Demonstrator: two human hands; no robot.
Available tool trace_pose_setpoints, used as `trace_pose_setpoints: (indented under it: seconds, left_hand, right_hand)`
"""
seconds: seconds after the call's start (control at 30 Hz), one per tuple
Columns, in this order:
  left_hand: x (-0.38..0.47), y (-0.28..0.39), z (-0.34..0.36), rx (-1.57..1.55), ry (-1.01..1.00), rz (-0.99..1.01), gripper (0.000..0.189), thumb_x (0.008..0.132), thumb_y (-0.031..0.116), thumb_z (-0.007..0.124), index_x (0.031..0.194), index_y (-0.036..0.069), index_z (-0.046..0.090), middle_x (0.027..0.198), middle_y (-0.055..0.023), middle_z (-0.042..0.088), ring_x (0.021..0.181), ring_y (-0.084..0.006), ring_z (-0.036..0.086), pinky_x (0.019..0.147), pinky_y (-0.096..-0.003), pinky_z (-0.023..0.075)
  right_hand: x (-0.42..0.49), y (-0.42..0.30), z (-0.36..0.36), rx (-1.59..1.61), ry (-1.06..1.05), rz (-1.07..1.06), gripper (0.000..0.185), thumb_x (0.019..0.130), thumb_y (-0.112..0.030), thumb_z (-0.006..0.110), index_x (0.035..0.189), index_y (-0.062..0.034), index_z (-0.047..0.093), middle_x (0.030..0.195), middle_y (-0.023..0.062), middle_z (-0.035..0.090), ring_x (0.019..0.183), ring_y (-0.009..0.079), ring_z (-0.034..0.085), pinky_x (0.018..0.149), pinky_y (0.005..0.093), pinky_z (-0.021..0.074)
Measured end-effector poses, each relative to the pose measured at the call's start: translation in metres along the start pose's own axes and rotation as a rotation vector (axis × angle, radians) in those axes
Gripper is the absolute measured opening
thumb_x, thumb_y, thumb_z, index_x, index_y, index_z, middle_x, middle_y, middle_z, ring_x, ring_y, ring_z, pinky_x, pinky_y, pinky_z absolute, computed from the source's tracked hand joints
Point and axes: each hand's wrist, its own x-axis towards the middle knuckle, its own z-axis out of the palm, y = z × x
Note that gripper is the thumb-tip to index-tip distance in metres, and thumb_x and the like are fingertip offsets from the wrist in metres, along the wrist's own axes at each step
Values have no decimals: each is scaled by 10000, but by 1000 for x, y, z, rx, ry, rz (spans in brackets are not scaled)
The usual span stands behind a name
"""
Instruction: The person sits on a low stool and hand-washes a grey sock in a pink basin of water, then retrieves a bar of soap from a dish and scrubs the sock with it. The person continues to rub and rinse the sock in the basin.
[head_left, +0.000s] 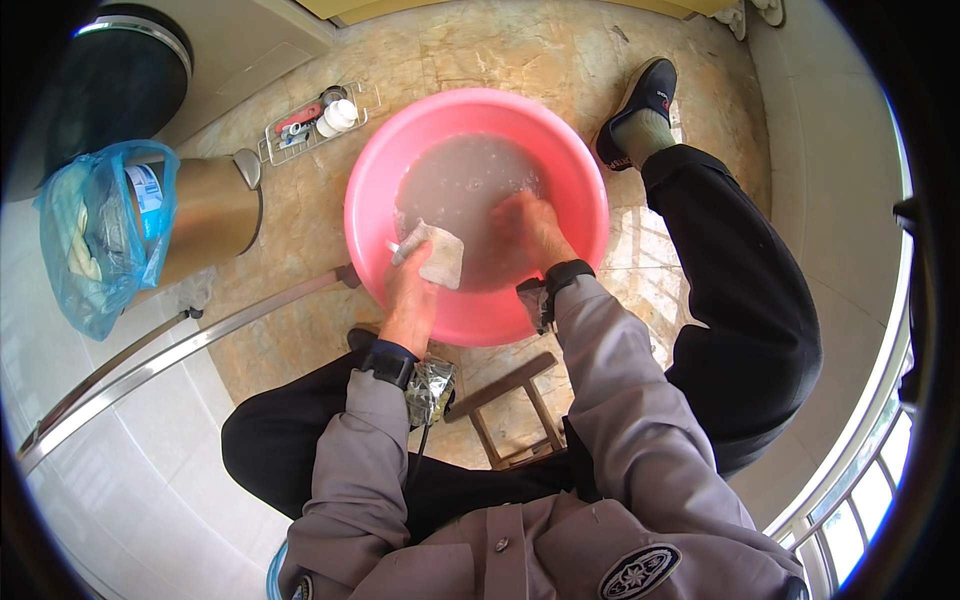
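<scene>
A pink plastic basin (367, 169) of murky grey water (457, 191) stands on the floor in front of me. Over its near left side, my left hand (411, 281) grips a small off-white cloth pad (442, 255), thumb on top. A short white piece (391, 245) sticks out beside the pad. My right hand (529, 225) dips into the water near the basin's right wall. Its fingers are under the cloudy surface and blurred, so whether they hold anything is hidden. Some bubbles float on the water.
Left of the basin, a wire rack (319, 124) holds white bottles and small tools. A blue plastic bag (105, 232) hangs over a bin (214, 202). A metal rail (195, 341) crosses at left. Below the basin stands a wooden stool (506, 386). My shod foot (645, 97) is at right.
</scene>
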Motion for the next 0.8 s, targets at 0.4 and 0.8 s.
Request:
trace_pose_setpoints:
  seconds: [0.4,0.8]
  left_hand:
    - [-22,7,23,-95,-237,-22,360,966,93,675,1299,6,569,1267,-107,639,1229,-232,603,1088,-416,471]
    - [-24,-1,25,267,-125,131,260,989,112,655,1224,13,608,1178,-68,657,1087,-172,627,980,-347,497]
  right_hand:
    - [-73,-13,28,152,-228,8,322,1019,-355,653,1157,-66,612,988,-2,658,891,104,623,784,283,503]
    - [-87,-23,56,-641,155,-566,232,960,-292,664,1031,-75,622,867,181,702,799,382,697,709,467,537]
